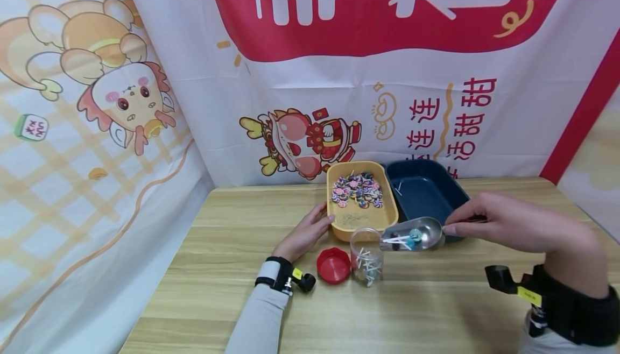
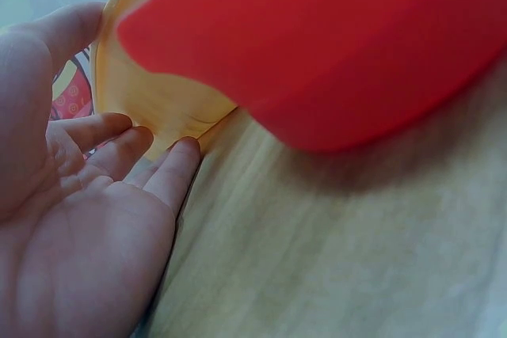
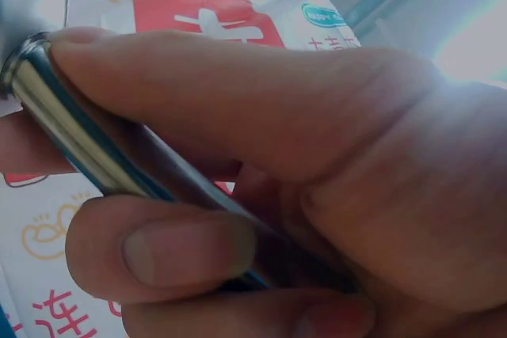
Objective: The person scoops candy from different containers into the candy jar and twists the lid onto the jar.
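My right hand (image 1: 513, 222) grips the handle of a metal scoop (image 1: 428, 232); the right wrist view shows fingers curled round the handle (image 3: 71, 124). Blue lollipops (image 1: 413, 237) with white sticks lie in the scoop. Its mouth is at the rim of a clear jar (image 1: 360, 243), which holds several lollipops, sticks showing. My left hand (image 1: 305, 233) rests against the left side of a yellow tray (image 1: 360, 231), fingers loosely extended on its wall (image 2: 170, 104). Swirl-patterned lollipops (image 1: 357, 188) lie in the tray's far part.
A red scalloped lid (image 1: 334, 266) sits on the wooden table (image 1: 232, 268), just left of the jar. Behind the scoop stands a dark blue tray (image 1: 426, 187) with a white stick inside. A printed cloth (image 1: 300, 85) hangs behind the table.
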Demonstrator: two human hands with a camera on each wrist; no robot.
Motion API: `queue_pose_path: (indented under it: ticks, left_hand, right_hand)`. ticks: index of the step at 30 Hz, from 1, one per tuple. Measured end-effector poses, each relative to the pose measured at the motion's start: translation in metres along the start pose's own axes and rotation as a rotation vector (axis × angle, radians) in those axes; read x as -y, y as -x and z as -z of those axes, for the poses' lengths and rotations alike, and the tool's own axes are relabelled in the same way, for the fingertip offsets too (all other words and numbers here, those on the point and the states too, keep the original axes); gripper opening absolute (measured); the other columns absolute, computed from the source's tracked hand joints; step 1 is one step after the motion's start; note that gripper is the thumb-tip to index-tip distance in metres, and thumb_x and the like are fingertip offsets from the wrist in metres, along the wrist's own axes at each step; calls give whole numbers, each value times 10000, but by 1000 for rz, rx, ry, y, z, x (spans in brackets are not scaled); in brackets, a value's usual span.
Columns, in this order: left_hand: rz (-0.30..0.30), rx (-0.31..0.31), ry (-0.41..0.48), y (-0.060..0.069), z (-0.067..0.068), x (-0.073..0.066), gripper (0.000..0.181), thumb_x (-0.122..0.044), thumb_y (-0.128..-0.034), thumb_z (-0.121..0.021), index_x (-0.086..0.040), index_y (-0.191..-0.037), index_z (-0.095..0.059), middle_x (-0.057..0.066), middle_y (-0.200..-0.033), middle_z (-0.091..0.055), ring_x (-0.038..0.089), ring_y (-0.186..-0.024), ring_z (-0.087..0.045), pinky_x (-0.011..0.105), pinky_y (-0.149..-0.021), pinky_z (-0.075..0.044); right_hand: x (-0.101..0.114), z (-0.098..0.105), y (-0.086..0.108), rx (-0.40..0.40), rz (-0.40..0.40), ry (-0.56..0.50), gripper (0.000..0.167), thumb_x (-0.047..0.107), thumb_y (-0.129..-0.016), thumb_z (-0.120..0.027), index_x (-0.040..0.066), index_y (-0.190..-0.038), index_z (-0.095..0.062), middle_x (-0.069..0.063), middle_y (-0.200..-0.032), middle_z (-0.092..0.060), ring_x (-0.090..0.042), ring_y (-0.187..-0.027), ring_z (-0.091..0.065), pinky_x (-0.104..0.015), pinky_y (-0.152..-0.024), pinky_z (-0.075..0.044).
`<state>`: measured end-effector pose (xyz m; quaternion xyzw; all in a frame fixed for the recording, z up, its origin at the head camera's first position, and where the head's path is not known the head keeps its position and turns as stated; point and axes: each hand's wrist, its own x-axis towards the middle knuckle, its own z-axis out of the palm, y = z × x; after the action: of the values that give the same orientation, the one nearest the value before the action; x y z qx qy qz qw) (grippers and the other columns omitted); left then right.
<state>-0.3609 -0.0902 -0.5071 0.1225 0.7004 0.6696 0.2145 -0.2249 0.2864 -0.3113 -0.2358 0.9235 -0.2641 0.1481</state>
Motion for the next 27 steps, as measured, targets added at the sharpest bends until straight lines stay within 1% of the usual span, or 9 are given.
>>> queue_pose_path:
  ticks: [8, 11, 13, 15, 18, 20, 23, 25, 27]
  left_hand:
    - [13, -7, -12, 2, 0, -2, 848, -476, -994, -636, -195, -1652, -180, 50, -1703, -205, 213, -1520, -309, 377, -1226, -329]
    - [10, -6, -12, 2, 1, -2, 851, -480, -994, -634, -189, -1651, -180, 57, -1703, -202, 220, -1521, -307, 381, -1228, -326]
    - [6, -4, -9, 2, 1, -1, 843, -472, -999, -630, -187, -1651, -179, 59, -1703, -201, 225, -1522, -305, 383, -1229, -323]
    - [5, -2, -6, 2, 2, 0, 808, -445, -1015, -617, -196, -1650, -185, 55, -1703, -202, 222, -1522, -305, 379, -1228, -324]
    - [8, 1, -5, 0, 2, 2, 740, -394, -1041, -590, -217, -1646, -203, 44, -1702, -206, 214, -1519, -309, 373, -1227, -327]
    - [9, 3, -4, 0, 2, 2, 707, -364, -1053, -574, -226, -1644, -210, 41, -1702, -207, 210, -1518, -310, 369, -1226, -327]
    - [5, 0, -2, 0, 2, 2, 751, -402, -1035, -598, -217, -1646, -202, 48, -1702, -203, 217, -1519, -309, 372, -1226, -327]
    - [0, -1, 1, 1, 1, 2, 800, -436, -1014, -621, -204, -1648, -192, 56, -1703, -200, 224, -1519, -310, 374, -1226, -329]
    - [-3, -1, 1, 1, 1, 2, 841, -468, -994, -638, -197, -1649, -186, 60, -1703, -199, 229, -1518, -313, 377, -1225, -330]
  right_hand:
    - [0, 1, 2, 6, 8, -16, 222, 302, -994, -667, 202, -1151, -789, 104, -924, -685, -109, -817, -599, -227, -677, -533]
    - [-2, 2, 4, 0, 7, -20, 230, 298, -995, -667, 194, -1161, -786, 109, -935, -701, -106, -816, -612, -228, -685, -543]
    - [-4, 3, 6, -15, -14, -14, 243, 301, -995, -668, 181, -1171, -784, 109, -964, -710, -100, -829, -614, -228, -699, -553]
    - [-9, 4, 10, -39, -46, 2, 256, 301, -993, -671, 160, -1176, -782, 88, -985, -719, -104, -842, -615, -229, -702, -560]
    - [-18, 6, 17, -97, -117, 41, 260, 303, -993, -676, 139, -1162, -786, 71, -1002, -724, -108, -863, -610, -226, -700, -565]
    - [-23, 7, 21, -146, -153, 81, 253, 263, -994, -679, 96, -1153, -783, 28, -999, -735, -130, -852, -607, -247, -689, -572]
    - [-31, 10, 23, -232, -183, 139, 243, 189, -989, -682, 16, -1134, -773, -12, -948, -729, -156, -808, -585, -245, -632, -546]
    - [-36, 12, 22, -273, -216, 171, 246, 147, -980, -684, -50, -1108, -759, -46, -917, -721, -181, -788, -562, -266, -608, -525]
    - [-43, 14, 18, -296, -247, 195, 241, 136, -970, -689, -76, -1062, -758, -60, -869, -704, -207, -765, -541, -279, -583, -497]
